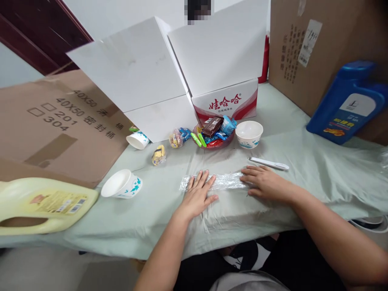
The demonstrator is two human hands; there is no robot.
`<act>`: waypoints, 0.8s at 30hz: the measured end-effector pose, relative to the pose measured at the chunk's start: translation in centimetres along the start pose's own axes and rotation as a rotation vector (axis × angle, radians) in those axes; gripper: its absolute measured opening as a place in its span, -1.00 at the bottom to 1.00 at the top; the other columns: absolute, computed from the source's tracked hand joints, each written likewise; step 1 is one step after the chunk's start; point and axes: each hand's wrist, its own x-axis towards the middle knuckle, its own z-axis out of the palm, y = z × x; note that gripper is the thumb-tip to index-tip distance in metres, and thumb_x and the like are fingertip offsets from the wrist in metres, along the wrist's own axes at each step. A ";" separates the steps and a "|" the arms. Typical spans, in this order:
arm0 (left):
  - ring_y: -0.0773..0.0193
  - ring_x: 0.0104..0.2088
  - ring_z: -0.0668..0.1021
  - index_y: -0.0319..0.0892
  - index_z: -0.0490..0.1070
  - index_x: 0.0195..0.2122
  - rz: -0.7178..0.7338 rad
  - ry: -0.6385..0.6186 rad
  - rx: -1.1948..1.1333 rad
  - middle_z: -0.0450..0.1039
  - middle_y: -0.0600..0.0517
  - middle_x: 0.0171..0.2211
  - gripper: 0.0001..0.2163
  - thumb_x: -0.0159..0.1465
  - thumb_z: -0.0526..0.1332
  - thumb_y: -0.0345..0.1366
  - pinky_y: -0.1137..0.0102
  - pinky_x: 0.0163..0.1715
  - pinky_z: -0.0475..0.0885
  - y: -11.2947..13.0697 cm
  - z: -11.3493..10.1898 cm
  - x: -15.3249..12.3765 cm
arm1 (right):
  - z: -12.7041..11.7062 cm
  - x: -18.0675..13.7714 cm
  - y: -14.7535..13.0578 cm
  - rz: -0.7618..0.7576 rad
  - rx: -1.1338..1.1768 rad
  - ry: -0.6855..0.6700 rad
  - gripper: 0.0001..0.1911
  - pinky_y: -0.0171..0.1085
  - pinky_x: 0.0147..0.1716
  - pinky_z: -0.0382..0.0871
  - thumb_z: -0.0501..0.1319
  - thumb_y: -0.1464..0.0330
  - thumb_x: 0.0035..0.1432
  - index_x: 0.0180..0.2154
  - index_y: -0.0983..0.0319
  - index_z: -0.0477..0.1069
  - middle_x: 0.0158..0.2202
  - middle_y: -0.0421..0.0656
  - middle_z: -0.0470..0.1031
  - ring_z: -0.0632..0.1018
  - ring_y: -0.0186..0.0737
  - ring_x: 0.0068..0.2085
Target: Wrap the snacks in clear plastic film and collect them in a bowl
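Observation:
A flattened strip of clear plastic wrap [228, 181] lies crosswise on the pale green cloth in front of me. My left hand [197, 194] rests flat with fingers spread over its left end. At the other end, my right hand [266, 184] lies palm down, fingers stretched out on the plastic. Just beyond the right hand is a white utility knife [269, 163]. Behind the strip stands a reddish bowl [222, 143] heaped with wrapped snacks [213, 127], with a white paper bowl [249, 134] beside it.
Another paper bowl [121, 184] tilts at the left, near a yellow jug [48, 206]. A paper cup [138, 140] lies by the brown carton [69, 121]. Wrapped snacks [159, 155] sit before the white boxes [157, 117]. A blue bottle [345, 103] stands right.

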 end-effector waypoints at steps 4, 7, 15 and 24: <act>-0.17 0.27 0.21 -0.12 0.36 0.16 -0.017 0.237 0.011 0.23 -0.20 0.24 -0.56 0.27 0.24 -0.16 -0.10 0.21 0.13 1.8 -1.1 -0.1 | -1.4 -0.5 0.0 -0.004 -0.018 0.105 -0.77 -0.02 0.03 0.33 0.09 0.50 0.21 -0.27 0.27 0.53 0.02 0.06 0.50 0.48 0.02 0.05; -0.04 0.03 0.43 -0.13 0.40 0.10 0.084 0.241 -0.111 0.42 -0.16 -0.01 -0.61 0.25 0.26 -0.22 0.03 0.03 0.37 4.3 -1.5 -0.4 | -2.7 -1.3 -1.8 -0.093 0.048 0.182 -0.83 0.04 0.08 0.26 0.12 0.51 0.15 -0.34 0.25 0.49 0.03 0.05 0.48 0.41 0.07 0.11; 0.10 0.15 0.45 -0.08 0.31 0.13 0.637 -0.096 -0.676 0.46 -0.09 0.07 -0.63 0.29 0.20 -0.30 0.12 0.21 0.25 6.5 -1.0 -0.2 | -6.1 -2.8 -3.1 -0.194 0.697 -0.064 -0.85 -0.33 -0.31 0.37 0.10 0.39 0.25 -0.21 0.24 0.43 -0.33 -0.15 0.53 0.52 -0.30 -0.33; 0.08 0.17 0.43 -0.11 -0.14 0.37 0.317 -0.134 -1.033 0.48 -0.16 0.04 -0.20 0.19 0.30 -0.35 0.08 0.20 0.28 5.3 0.1 -0.3 | -1.6 2.9 -1.5 0.345 0.289 0.212 -0.80 -0.27 -0.20 0.32 0.17 0.40 0.26 -0.09 0.26 0.43 -0.17 -0.05 0.58 0.57 -0.14 -0.17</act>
